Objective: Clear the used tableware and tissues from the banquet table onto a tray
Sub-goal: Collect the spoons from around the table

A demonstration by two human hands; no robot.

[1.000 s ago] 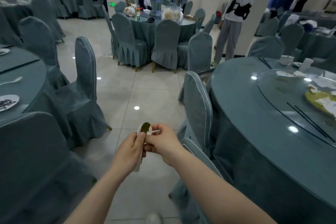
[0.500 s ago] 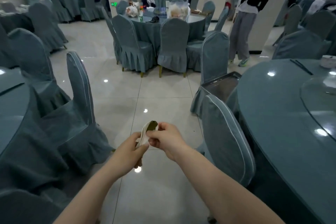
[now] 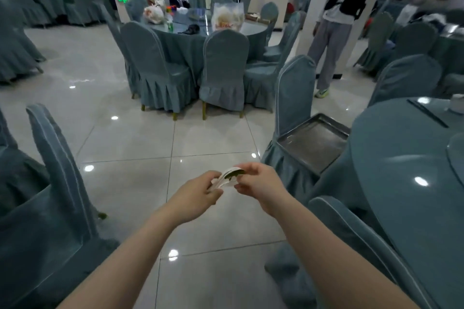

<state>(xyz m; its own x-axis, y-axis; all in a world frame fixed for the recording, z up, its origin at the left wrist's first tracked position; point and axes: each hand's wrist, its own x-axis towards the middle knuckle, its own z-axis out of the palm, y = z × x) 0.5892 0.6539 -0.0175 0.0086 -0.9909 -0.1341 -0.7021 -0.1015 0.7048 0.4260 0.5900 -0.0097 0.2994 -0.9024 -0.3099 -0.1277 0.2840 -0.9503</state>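
Note:
Both my hands hold a small white dish (image 3: 229, 177) with dark green food scraps on it, out over the floor in front of me. My left hand (image 3: 194, 199) grips its left edge and my right hand (image 3: 259, 184) pinches its right edge. A metal tray (image 3: 312, 145) lies on the seat of a covered chair, just right of and beyond my hands. The round banquet table (image 3: 401, 183) with a glass top fills the right side; black chopsticks (image 3: 426, 116) and a white cup (image 3: 455, 106) lie at its far edge.
Covered chairs stand at my left (image 3: 57, 183) and lower right (image 3: 364, 246). Tiled floor (image 3: 140, 138) lies open ahead. A person (image 3: 336, 25) stands by a pillar at the back right. Another table (image 3: 200, 30) with bags stands further back.
My view has swung left and forward, so the tray on the chair is now close. My hands carried the dish rightward and tilted it flatter.

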